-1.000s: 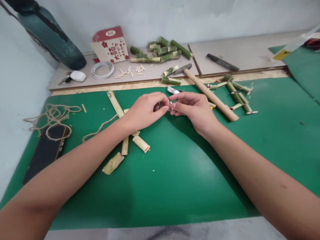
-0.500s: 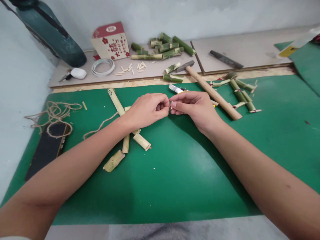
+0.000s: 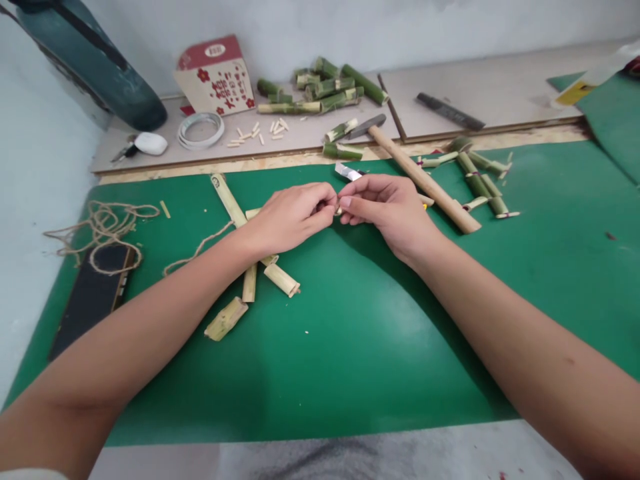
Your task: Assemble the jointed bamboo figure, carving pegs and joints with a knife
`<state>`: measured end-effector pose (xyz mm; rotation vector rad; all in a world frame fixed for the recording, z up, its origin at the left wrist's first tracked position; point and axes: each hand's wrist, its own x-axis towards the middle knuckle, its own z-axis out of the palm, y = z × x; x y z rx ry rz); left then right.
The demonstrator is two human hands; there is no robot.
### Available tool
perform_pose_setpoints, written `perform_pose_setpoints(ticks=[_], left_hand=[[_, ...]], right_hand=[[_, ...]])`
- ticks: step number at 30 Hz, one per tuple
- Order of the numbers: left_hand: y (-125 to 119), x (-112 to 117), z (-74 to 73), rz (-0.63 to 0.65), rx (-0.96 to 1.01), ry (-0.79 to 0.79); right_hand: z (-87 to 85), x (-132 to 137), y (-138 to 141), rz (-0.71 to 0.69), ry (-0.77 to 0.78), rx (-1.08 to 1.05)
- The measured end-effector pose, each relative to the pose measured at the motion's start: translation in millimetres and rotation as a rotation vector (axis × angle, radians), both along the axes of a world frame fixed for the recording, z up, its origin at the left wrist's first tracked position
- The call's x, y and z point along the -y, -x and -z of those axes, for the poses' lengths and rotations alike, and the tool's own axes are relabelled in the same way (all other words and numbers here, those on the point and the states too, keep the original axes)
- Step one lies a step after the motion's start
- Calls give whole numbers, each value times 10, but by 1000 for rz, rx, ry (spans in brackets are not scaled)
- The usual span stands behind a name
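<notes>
My left hand (image 3: 300,213) and my right hand (image 3: 385,210) meet over the green mat, fingertips touching. Between them is a small pale piece (image 3: 339,210), mostly hidden, pinched by my right thumb and forefinger. The left fingers are curled at its other side; what they grip is hidden. Under my left wrist lies a long bamboo stick (image 3: 227,199) crossed with other bamboo pieces. A short bamboo tube (image 3: 281,279) and a knobby bamboo piece (image 3: 226,319) rest nearer me. Just behind my right hand, a utility knife (image 3: 347,172) shows in part.
A hammer (image 3: 425,180) and a bound green bamboo figure (image 3: 480,179) lie to the right. Twine (image 3: 107,223) overlaps a dark phone-like slab (image 3: 85,300) at left. On the back ledge are cut bamboo (image 3: 327,87), small pegs (image 3: 280,127), a tape roll (image 3: 201,130) and a bottle (image 3: 110,73).
The whole view has shifted slightly. Both hands stay together with their fingers turned a little, and the small piece between them shows at a slightly different angle.
</notes>
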<state>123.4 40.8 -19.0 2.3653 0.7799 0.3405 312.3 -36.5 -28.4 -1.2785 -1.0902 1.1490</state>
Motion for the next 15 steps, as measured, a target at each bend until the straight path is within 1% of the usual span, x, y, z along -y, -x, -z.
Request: perform_pose_setpoints(ticks=[5, 11, 15], left_hand=[[-7, -1, 2, -19, 39, 14], [-6, -8, 10, -75, 205, 60], [-14, -12, 20, -66, 183, 57]], right_hand=[[1, -4, -7, -10, 0, -7], [21, -10, -17, 18, -2, -23], [26, -4, -14, 43, -20, -53]])
